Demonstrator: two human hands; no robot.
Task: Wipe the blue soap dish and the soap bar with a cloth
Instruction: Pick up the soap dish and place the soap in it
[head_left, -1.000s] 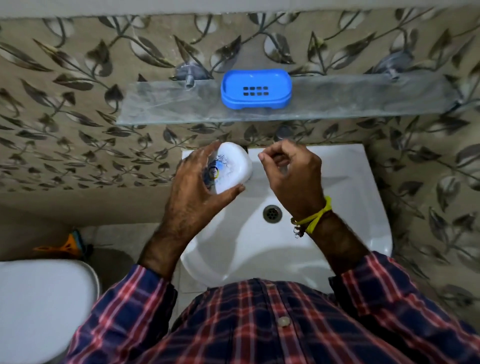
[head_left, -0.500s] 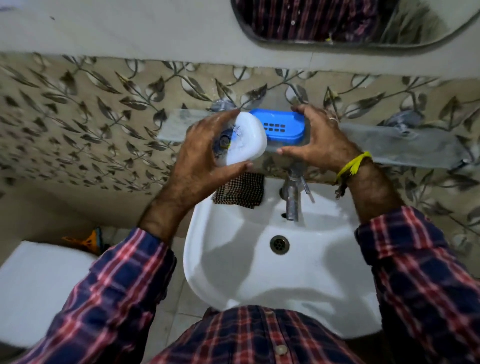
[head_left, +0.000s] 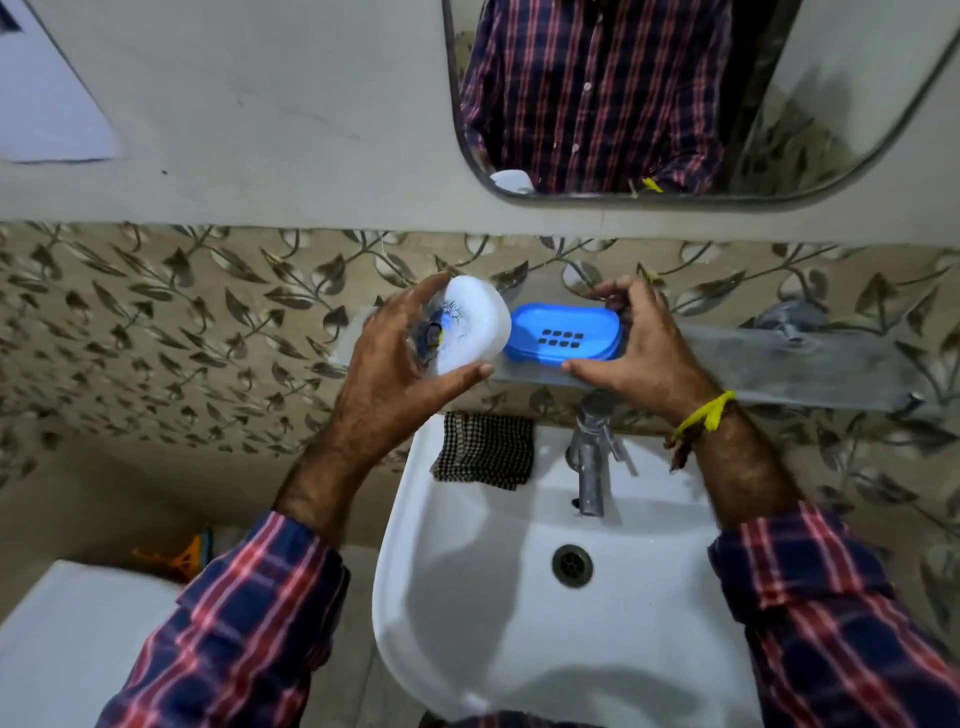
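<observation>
At the far left a white toilet cistern lid (head_left: 78, 639) fills the lower corner, with an orange and teal object (head_left: 179, 558) lying on the floor just beyond it. The left hand (head_left: 400, 358) is raised in front of the leaf-patterned tile wall (head_left: 156, 322), its fingers and thumb curled round a white soap bar (head_left: 475, 332) that carries a blue and yellow printed mark on the face turned toward the palm. The bar is tilted, its long axis running from lower left up to upper right, and its right end overlaps the left end of the blue soap dish (head_left: 563, 333) from this view; whether they touch cannot be told. The dish sits on a glass shelf (head_left: 810, 369) fixed to the wall, long axis left to right along the shelf, open side up with two rows of drain slots showing in its floor. Below, a dark checked cloth (head_left: 485, 449) lies over the back rim of the white washbasin (head_left: 467, 597), left of the metal tap (head_left: 592, 457), whose spout points toward the person. The right hand (head_left: 644, 348) is spread around the right end of the dish, fingers behind it and thumb at the shelf's front edge, half open; a firm grip cannot be confirmed. A yellow thread (head_left: 704, 415) circles that wrist. Above hangs a mirror (head_left: 701, 98) reflecting a plaid shirt
</observation>
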